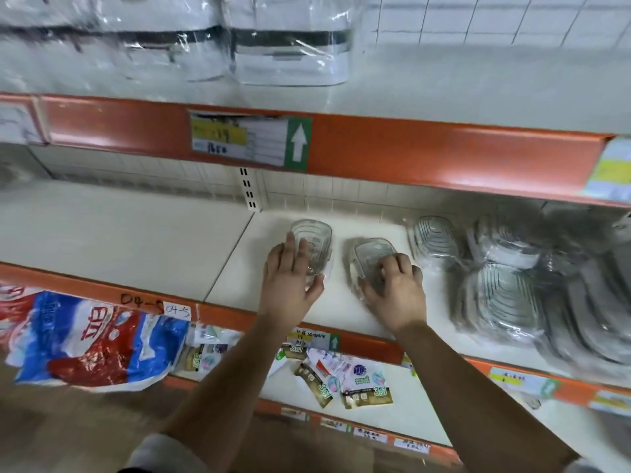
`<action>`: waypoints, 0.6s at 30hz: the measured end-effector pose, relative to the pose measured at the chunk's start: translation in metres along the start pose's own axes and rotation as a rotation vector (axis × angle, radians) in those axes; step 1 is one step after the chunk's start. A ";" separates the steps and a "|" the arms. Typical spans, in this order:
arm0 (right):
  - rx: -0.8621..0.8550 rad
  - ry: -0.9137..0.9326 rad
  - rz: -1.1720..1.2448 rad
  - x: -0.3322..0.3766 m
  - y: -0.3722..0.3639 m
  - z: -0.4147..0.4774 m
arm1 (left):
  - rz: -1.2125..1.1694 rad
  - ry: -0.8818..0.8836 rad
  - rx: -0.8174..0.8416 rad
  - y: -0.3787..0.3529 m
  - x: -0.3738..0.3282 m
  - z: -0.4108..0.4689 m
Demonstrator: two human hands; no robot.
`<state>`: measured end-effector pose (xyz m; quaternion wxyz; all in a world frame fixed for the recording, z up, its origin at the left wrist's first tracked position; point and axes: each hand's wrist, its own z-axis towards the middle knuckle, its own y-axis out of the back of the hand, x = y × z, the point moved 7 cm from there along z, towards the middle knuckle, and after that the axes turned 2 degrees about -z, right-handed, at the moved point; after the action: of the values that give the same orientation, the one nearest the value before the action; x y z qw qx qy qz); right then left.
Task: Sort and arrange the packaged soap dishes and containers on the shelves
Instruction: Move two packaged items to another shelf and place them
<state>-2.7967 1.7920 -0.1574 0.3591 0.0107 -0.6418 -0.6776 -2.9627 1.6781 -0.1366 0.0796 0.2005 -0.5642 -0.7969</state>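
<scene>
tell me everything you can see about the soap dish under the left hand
The soap dish is a clear, oval, plastic-looking tray with raised concentric ridges, wrapped in a thin transparent bag. It lies flat on the white middle shelf, long axis running front to back, just right of the shelf seam. The left hand rests on its near half, fingers spread over it. It stands apart from the dish under the right hand.

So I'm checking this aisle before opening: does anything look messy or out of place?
Yes. On the shelf below, small sachets lie scattered at odd angles, and a red-and-blue bag sags over the orange shelf edge. On the middle shelf, the wrapped soap dishes at right are heaped unevenly, overlapping one another.
</scene>
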 end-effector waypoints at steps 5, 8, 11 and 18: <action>-0.058 -0.001 0.071 0.010 0.048 -0.064 | -0.045 0.012 0.051 0.042 -0.020 -0.052; -0.039 -0.008 0.087 0.018 0.079 -0.101 | -0.078 -0.001 0.066 0.076 -0.034 -0.082; -0.055 -0.010 0.113 0.029 0.120 -0.138 | -0.126 -0.006 0.048 0.119 -0.052 -0.113; -0.140 0.031 0.178 0.055 0.216 -0.204 | -0.163 -0.105 -0.074 0.219 -0.095 -0.165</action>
<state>-2.6387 1.6066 0.0212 0.4276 -0.0610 -0.5857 -0.6858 -2.8308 1.4911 0.0428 -0.0078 0.2009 -0.5196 -0.8304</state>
